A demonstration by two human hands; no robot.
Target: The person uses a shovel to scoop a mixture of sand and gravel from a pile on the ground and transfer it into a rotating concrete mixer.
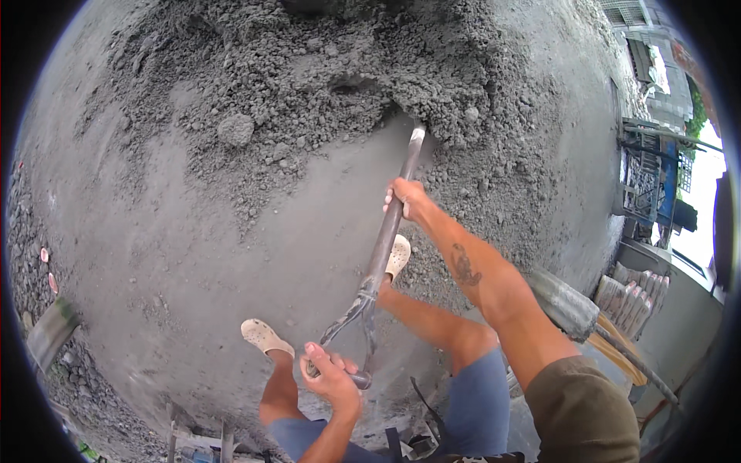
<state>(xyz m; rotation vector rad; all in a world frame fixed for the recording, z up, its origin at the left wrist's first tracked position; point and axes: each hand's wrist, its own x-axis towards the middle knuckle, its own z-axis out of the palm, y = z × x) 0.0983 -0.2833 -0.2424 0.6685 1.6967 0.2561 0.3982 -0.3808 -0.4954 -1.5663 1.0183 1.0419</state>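
Note:
A shovel (384, 241) with a split D-shaped handle runs from just in front of my body up to a heap of grey, crumbly mortar mix (309, 100). Its blade is buried in the heap's near edge and hidden. My left hand (333, 376) is wrapped round the grip at the handle's end. Farther up the shaft, my right hand (407, 198) is closed around it, with the right arm stretched out. Between the hands the shaft slants up and slightly to the right.
My feet in pale clogs (265, 337) stand on the dusty grey floor (309, 231). To the right are a grey cylindrical object (563, 301), stacked bags (629, 301) and a blue metal frame (656, 181). Gravel (31, 247) and a curved grey piece (52, 332) lie at the left.

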